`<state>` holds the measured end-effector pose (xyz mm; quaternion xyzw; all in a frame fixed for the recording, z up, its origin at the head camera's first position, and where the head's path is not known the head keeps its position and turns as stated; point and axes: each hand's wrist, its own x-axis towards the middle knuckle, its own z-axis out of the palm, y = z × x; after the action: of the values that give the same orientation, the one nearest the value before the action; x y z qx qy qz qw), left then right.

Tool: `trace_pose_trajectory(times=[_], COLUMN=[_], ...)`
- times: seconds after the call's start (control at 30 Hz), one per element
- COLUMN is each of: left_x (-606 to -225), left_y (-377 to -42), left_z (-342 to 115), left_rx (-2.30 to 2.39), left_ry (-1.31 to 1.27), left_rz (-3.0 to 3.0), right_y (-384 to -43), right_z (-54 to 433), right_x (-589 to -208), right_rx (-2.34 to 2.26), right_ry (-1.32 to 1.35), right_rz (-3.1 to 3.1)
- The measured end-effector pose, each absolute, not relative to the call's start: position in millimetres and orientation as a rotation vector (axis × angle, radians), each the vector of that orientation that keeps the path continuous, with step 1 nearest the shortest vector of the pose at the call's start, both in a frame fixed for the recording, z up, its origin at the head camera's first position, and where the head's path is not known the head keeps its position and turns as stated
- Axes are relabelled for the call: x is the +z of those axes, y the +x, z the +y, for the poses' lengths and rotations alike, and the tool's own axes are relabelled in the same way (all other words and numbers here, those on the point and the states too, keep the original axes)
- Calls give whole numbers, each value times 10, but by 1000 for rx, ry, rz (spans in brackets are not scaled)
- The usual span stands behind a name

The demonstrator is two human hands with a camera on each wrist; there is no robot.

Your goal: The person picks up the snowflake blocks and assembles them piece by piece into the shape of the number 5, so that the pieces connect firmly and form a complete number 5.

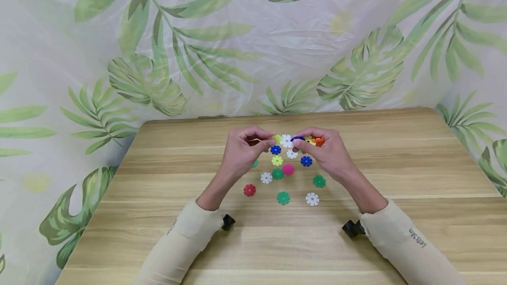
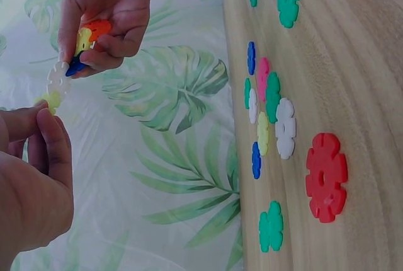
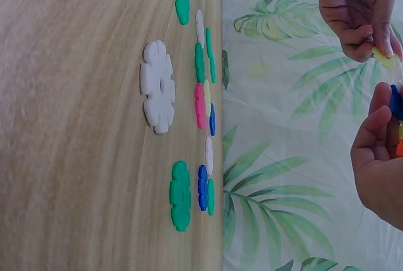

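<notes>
Above the table, my two hands meet over a short chain of notched plastic discs. My left hand [image 1: 243, 151] pinches a yellow disc [image 2: 51, 99] between thumb and fingertips. That disc touches a white disc [image 1: 286, 140] in the middle. On the other side my right hand [image 1: 326, 151] grips a blue disc [image 2: 76, 63] with thumb and fingers. Behind the blue one, a yellow disc [image 2: 83, 41] and an orange disc [image 2: 97, 29] continue the chain within the right hand. How deeply the slots interlock cannot be made out.
Loose discs lie on the wooden table [image 1: 158, 214] below the hands, among them a red disc [image 1: 249, 190], a pink disc [image 1: 288, 169], a white disc [image 1: 312, 199] and several green ones. A leaf-print cloth [image 1: 222, 56] hangs behind the table's far edge.
</notes>
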<state>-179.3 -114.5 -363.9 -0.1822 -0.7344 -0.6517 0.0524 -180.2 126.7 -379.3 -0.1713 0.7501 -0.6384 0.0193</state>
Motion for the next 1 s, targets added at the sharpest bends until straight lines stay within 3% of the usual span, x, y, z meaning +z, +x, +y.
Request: trace_pose_trajectory(times=[1.0], left_x=[-3679], left_y=[-1764], left_z=[-1066], left_rx=[-1979], left_ry=[-556], left_rz=[-2130], right_y=[-1761], right_z=[1222], right_x=[-3779], right_rx=[-2029], right_ry=[-509], right_rz=[2272])
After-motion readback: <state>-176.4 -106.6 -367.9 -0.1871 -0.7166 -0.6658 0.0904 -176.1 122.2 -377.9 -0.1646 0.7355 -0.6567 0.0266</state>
